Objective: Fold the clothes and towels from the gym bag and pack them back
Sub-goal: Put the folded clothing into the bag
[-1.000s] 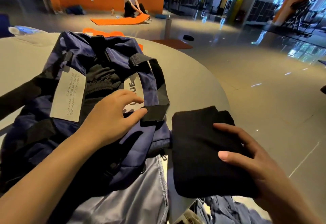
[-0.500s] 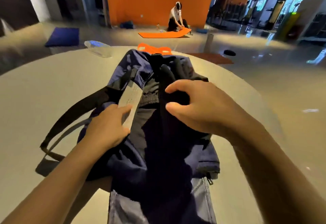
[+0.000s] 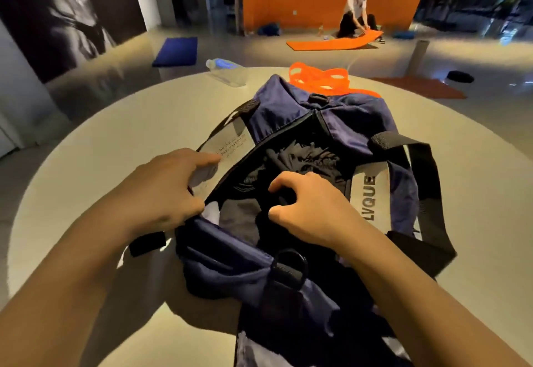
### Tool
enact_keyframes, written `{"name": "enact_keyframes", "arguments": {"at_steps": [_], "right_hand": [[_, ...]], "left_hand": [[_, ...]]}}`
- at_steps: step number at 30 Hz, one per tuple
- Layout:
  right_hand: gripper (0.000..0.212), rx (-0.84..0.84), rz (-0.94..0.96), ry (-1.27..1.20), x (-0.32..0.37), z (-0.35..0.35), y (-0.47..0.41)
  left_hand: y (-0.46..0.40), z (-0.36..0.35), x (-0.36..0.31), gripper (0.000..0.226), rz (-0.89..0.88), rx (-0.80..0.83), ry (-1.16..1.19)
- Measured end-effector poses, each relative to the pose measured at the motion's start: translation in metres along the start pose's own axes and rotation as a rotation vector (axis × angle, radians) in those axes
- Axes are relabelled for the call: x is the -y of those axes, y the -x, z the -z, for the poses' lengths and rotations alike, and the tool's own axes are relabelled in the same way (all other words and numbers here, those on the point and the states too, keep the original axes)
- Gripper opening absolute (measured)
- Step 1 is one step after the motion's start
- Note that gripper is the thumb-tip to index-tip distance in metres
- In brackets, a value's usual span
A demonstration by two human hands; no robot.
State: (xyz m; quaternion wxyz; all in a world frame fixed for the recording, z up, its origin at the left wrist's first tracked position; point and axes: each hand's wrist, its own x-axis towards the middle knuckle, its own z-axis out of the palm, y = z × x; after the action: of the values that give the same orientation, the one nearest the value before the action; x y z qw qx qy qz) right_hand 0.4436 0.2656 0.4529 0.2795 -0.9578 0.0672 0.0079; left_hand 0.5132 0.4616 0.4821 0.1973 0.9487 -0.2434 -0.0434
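Note:
A navy gym bag (image 3: 291,109) with black straps lies open on the round grey table (image 3: 115,141). My left hand (image 3: 161,193) grips the bag's left rim by the grey label panel and holds the opening apart. Inside the opening my right hand (image 3: 308,210) has its fingers curled on a folded black cloth (image 3: 271,216). Deeper in the bag lies a dark garment with a pale print (image 3: 302,158). A grey-blue garment (image 3: 259,349) lies on the table at the bag's near end.
An orange strap item (image 3: 317,78) and a clear water bottle (image 3: 225,69) lie at the table's far edge. Beyond, on the shiny floor, are a blue mat (image 3: 176,52), an orange mat (image 3: 334,43) with a crouching person (image 3: 357,11), and a grey roll (image 3: 418,55).
My right hand has carried the folded black cloth from the table at the right into the bag. My left hand has shifted to the left rim and spread the opening wider. The view has swung left.

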Motion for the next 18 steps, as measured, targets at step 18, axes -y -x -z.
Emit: {"name": "enact_keyframes", "arguments": {"at_steps": [18], "right_hand": [[0.087,0.265,0.074,-0.507,-0.001,-0.026,-0.021]], "left_hand": [[-0.009,0.02,0.011,0.078,-0.067,0.115,-0.046]]}}
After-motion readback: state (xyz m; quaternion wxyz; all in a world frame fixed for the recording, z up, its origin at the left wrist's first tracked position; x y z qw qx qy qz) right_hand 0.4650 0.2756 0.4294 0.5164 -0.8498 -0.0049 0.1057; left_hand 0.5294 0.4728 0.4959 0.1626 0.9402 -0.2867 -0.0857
